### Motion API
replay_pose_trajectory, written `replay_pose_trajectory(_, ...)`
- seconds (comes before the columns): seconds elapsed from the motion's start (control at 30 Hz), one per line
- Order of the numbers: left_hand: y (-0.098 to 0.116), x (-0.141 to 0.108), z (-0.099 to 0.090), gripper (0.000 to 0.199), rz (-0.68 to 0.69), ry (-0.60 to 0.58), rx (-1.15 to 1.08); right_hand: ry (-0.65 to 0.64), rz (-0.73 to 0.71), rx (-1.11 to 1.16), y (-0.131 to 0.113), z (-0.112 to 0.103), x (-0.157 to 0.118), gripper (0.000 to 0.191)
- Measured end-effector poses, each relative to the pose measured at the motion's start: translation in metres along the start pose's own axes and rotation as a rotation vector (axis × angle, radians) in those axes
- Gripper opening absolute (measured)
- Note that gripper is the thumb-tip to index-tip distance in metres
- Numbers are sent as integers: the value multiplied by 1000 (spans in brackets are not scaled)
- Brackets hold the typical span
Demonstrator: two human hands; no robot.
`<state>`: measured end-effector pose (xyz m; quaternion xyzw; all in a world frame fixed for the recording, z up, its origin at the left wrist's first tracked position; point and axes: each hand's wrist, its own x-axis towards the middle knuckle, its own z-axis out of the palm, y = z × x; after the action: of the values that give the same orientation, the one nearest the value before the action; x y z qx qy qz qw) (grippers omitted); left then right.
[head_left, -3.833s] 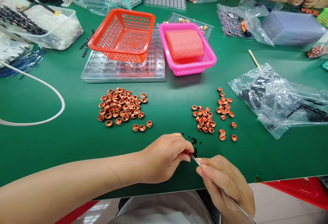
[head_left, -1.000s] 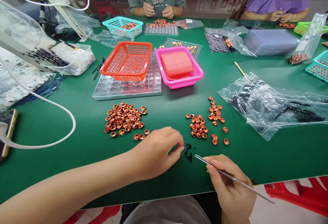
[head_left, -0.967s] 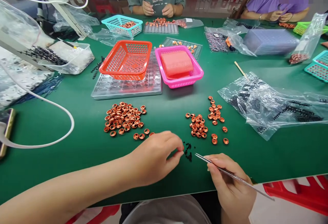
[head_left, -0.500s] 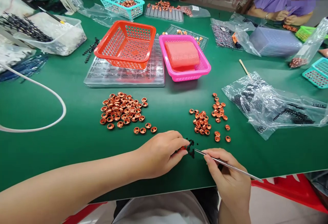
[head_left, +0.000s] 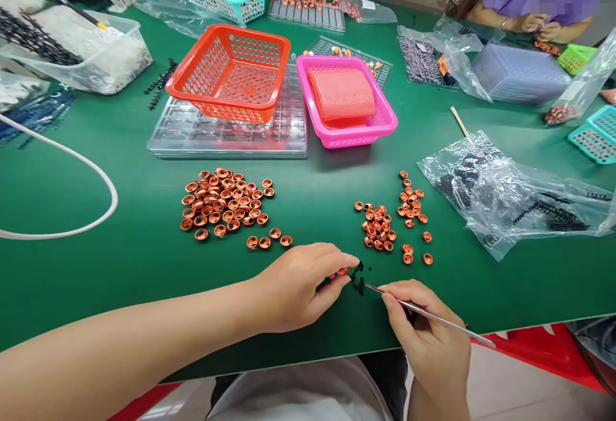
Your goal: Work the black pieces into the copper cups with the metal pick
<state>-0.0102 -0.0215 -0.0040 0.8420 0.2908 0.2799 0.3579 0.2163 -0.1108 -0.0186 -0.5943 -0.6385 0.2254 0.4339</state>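
My left hand is closed near the table's front edge, with a small copper-coloured cup between thumb and fingers, mostly hidden by them. Beside its fingertips lies a little cluster of tiny black pieces. Metal tweezers rest in the grip of my right hand, their tip just right of the black pieces. A large heap of copper cups is to the left beyond my left hand. Smaller groups of copper cups lie ahead of my right hand.
An orange basket stands on clear plastic trays. Next to it is a pink basket with a red foam roll. Plastic bags of black parts lie right; a white cable curves left. Two people work across the table.
The view has shifted slightly, so the far side sits higher in the picture. My left fingertips have moved slightly at the black pieces; the tweezers stay almost in place.
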Motion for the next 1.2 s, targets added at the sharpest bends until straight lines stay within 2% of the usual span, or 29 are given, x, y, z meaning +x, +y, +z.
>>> replay_pose_trajectory(0.23, -3, 0, 0, 20, 1, 15, 15, -35, -19, 16, -3, 0, 1, 16)
replay_pose_trajectory(0.7, -7, -2, 4, 23, -14, 71, -38, 10, 0, -12, -3, 3, -1, 18)
replay_pose_trajectory(1.03, -3, -4, -1, 25, -28, 22, -46, 25, -22, -34, -1, 4, -2, 18)
replay_pose_trajectory(1.2, -1, -3, -1, 16, -71, 13, -63, 27, -25, -35, 0, 5, -2, 19)
